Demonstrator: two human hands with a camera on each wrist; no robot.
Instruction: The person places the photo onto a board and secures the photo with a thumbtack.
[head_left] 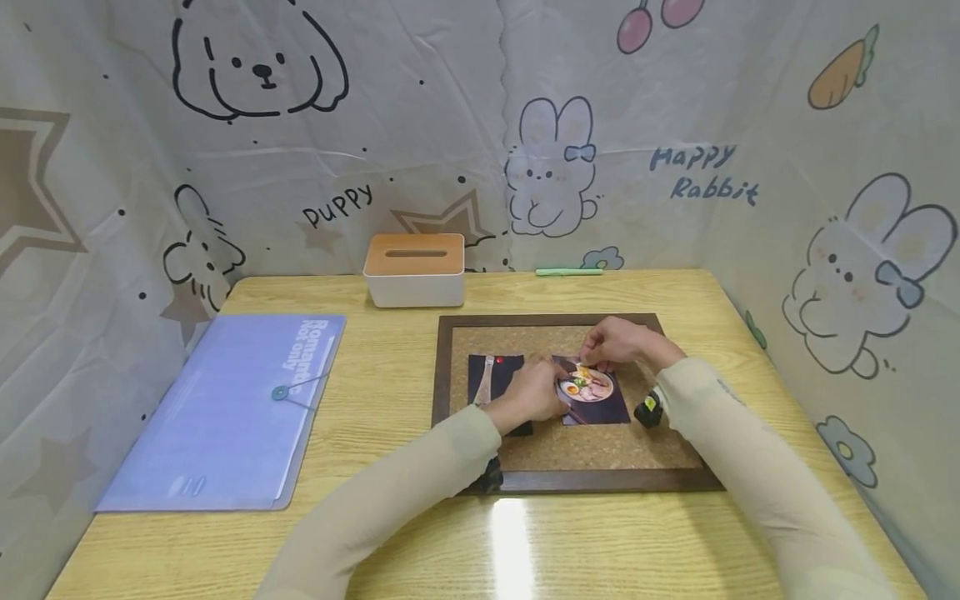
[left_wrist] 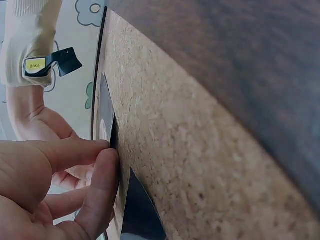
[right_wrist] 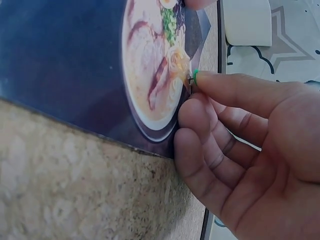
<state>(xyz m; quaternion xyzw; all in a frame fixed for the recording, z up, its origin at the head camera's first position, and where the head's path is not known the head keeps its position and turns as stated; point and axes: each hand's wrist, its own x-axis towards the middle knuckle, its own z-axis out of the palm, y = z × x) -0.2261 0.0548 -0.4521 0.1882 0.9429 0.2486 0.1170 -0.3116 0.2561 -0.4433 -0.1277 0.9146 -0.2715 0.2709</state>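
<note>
A photo of a ramen bowl (head_left: 588,404) lies on the cork board (head_left: 607,454). My left hand (head_left: 536,390) is at its left edge, where thumb and forefinger pinch the dark photo edge (left_wrist: 106,102) in the left wrist view. At the photo's top edge my right hand (head_left: 618,340) pinches a green-headed push pin (right_wrist: 195,76), its tip right at the print. Left of it lies a second dark photo (head_left: 483,379), partly hidden behind my left hand, with a red pin (head_left: 499,360) near its top.
The board has a dark brown wooden frame (head_left: 600,481). A lilac document folder (head_left: 217,417) with a string button lies at the left of the table. Farther back stand a tissue box (head_left: 416,279) with a wooden lid and a green pen (head_left: 568,272), near the patterned curtain.
</note>
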